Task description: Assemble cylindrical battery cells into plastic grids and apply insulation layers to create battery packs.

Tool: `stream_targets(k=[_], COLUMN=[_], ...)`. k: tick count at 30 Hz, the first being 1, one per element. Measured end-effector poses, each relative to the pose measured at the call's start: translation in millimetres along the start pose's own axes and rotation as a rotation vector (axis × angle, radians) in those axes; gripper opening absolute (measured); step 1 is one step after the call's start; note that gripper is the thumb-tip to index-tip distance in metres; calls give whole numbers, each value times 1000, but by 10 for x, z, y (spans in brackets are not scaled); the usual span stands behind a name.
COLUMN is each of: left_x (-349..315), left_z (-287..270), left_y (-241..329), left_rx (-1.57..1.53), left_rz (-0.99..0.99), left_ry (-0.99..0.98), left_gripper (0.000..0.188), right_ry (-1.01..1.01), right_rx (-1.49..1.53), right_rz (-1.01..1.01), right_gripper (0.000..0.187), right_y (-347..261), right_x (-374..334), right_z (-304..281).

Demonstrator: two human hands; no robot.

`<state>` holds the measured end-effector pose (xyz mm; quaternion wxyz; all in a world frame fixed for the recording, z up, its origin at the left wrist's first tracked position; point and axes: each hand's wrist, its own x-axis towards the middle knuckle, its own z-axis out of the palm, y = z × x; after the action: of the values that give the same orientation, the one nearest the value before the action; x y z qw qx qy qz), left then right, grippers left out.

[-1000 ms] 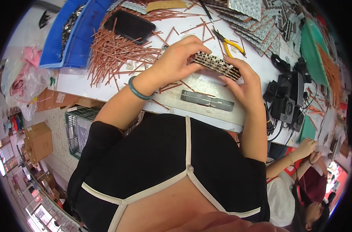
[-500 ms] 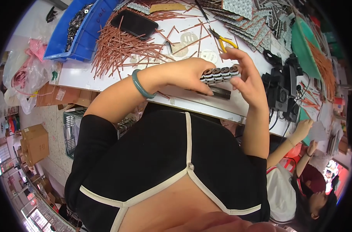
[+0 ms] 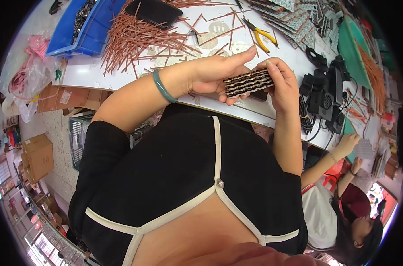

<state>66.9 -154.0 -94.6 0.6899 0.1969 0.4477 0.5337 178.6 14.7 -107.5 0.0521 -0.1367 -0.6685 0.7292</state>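
Observation:
A small stack of dark, wavy-edged strips with light and brown layers (image 3: 249, 83) is held between my two hands over the front edge of the table. My right hand (image 3: 284, 86) pinches its right end, thumb on top and fingers behind. Under the left end curl the fingers of my left hand (image 3: 221, 73), while its thumb sticks out, raised off the stack. Part of a dark bar (image 3: 260, 95) shows on the table behind the stack. Beyond my hands lie pliers with yellow handles (image 3: 261, 37).
Many thin copper-coloured strips (image 3: 130, 44) are heaped at the far left beside a black phone (image 3: 155, 12) and a blue bin (image 3: 88, 29). Patterned sheets (image 3: 281, 20) pile up far right. Black adapters with cables (image 3: 321, 95) sit right. Another person's hand (image 3: 346, 145) works beyond them.
The stack has turned, so its layered wavy side now faces up toward me. My left thumb has lifted off it, and my right fingers have closed around its right end.

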Motion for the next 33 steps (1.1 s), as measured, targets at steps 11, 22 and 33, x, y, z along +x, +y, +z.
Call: stream_targets(k=[11,22,33], left_x=[-11,100,323], left_z=[-14,-93,-643], left_y=[22,175,3], left_rx=[16,62,428], left_rz=[56,88,282], left_ry=[-122,-81,325], left_gripper=[29,53,52], right_ry=[-130,-89,560], right_rx=[241,101,-43], right_rz=[4,21,-242], right_gripper=[79,27,37], right_y=[-11,-136,-782], right_x=[-39,18,1054], right_z=[-109,-181,-1694])
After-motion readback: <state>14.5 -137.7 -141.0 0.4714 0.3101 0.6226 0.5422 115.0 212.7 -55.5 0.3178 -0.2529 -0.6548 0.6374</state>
